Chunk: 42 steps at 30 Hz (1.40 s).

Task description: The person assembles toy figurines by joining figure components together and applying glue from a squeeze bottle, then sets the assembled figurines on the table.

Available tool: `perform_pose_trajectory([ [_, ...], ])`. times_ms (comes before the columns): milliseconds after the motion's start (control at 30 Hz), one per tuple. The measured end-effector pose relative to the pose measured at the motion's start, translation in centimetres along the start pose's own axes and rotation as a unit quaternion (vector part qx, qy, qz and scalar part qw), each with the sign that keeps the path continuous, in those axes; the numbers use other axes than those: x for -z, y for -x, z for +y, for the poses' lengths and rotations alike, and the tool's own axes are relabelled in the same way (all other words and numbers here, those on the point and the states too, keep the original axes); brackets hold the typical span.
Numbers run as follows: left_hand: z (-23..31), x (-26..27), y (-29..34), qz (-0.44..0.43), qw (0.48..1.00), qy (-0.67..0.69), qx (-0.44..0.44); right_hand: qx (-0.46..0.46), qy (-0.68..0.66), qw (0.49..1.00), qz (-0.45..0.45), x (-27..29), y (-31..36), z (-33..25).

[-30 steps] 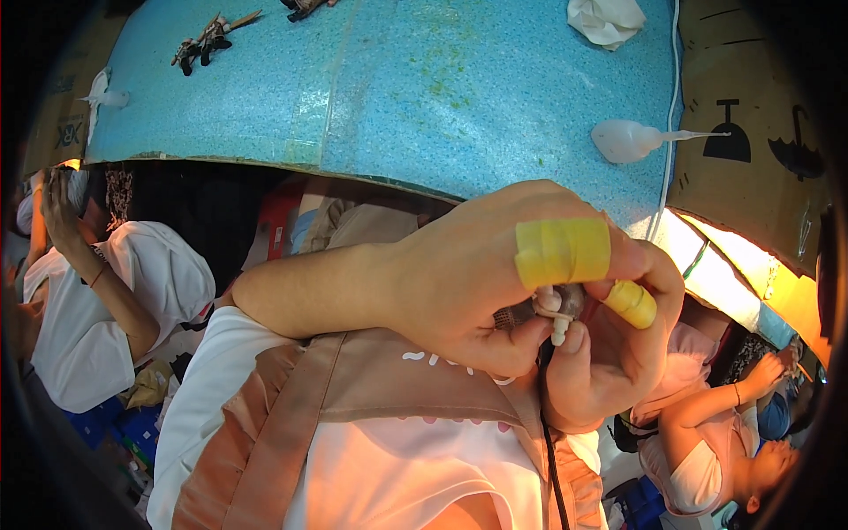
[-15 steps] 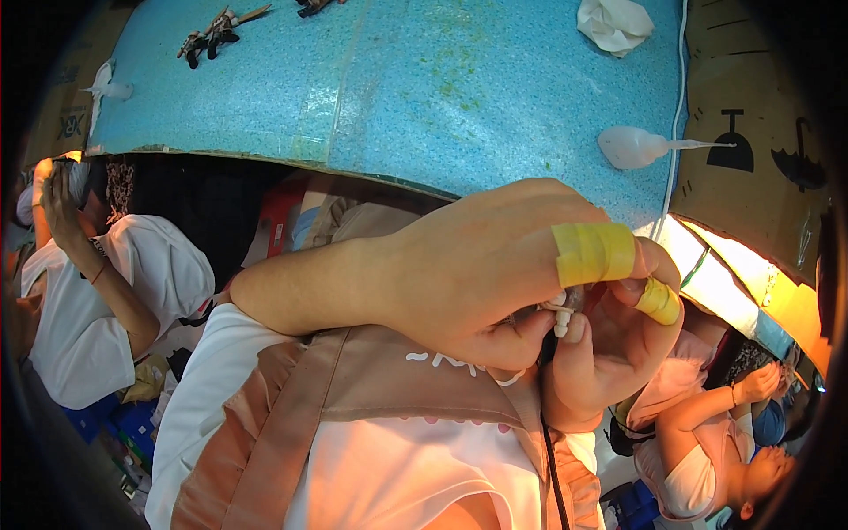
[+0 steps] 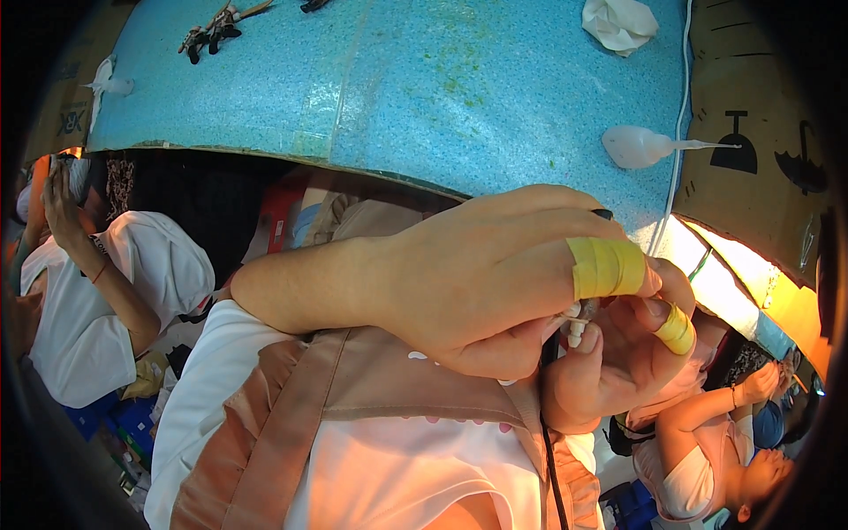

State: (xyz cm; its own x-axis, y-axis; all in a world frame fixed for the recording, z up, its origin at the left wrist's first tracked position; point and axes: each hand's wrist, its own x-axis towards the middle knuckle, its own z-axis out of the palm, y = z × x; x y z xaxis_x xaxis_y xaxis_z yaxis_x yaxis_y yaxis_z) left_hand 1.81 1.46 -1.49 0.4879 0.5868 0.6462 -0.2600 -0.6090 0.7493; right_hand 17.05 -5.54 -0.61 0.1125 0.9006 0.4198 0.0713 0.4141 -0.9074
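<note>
Both hands meet in front of my chest, over a brown apron. My left hand point(image 3: 481, 287) reaches in from the left with its back up and yellow tape round the index finger. Its thumb and finger close on a small white knobbly piece point(image 3: 577, 332) with a darker part behind it. My right hand point(image 3: 601, 380), also taped yellow on one finger, pinches the same piece from the other side, its fingers curled. Most of the piece is hidden by the fingers, so its kind cannot be told. A small black tip point(image 3: 603, 214) shows beyond the left knuckles.
Ahead lies a blue speckled tabletop point(image 3: 389, 106). On it are a squeeze bottle point(image 3: 636, 147) with a long thin nozzle, crumpled white tissue point(image 3: 620, 25), small dark figures point(image 3: 210, 37) and another bottle point(image 3: 115, 86). Cardboard point(image 3: 751, 88) borders the right. People sit on both sides.
Both hands have shifted slightly right and down, with the small white piece still between them. A black tip now shows beyond the left knuckles.
</note>
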Motion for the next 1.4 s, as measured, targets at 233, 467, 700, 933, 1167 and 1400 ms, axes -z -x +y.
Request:
perform_pose_trajectory([
  [233, -0.2, 0.0, -0.1, 0.006, 0.999, -0.005, -0.032, 0.028, -0.023, 0.999, 0.03, -0.9, 0.2, 0.1],
  [467, -0.3, -0.1, 0.1, 0.017, 0.999, 0.005, -0.04, 0.048, -0.055, 0.997, 0.02, -1.1, 0.0, 0.2],
  [700, -0.4, -0.2, 0.2, 0.026, 0.999, 0.006, -0.029, 0.062, -0.051, 0.996, 0.029, -1.4, 0.0, 0.3],
  [933, -0.4, 0.1, 0.2, 0.016, 0.999, 0.014, -0.032, 0.085, -0.036, 0.996, 0.004, -1.4, -0.3, 0.2],
  [1167, 0.8, 0.0, 0.0, 0.053, 0.947, 0.278, 0.151, 0.06, 0.035, 0.997, 0.024, -0.6, -0.6, -0.1],
  [1400, 1.2, 0.4, 0.3, 0.038, 0.796, 0.505, 0.333, 0.077, 0.215, 0.973, -0.023, 0.0, -1.2, -0.4],
])
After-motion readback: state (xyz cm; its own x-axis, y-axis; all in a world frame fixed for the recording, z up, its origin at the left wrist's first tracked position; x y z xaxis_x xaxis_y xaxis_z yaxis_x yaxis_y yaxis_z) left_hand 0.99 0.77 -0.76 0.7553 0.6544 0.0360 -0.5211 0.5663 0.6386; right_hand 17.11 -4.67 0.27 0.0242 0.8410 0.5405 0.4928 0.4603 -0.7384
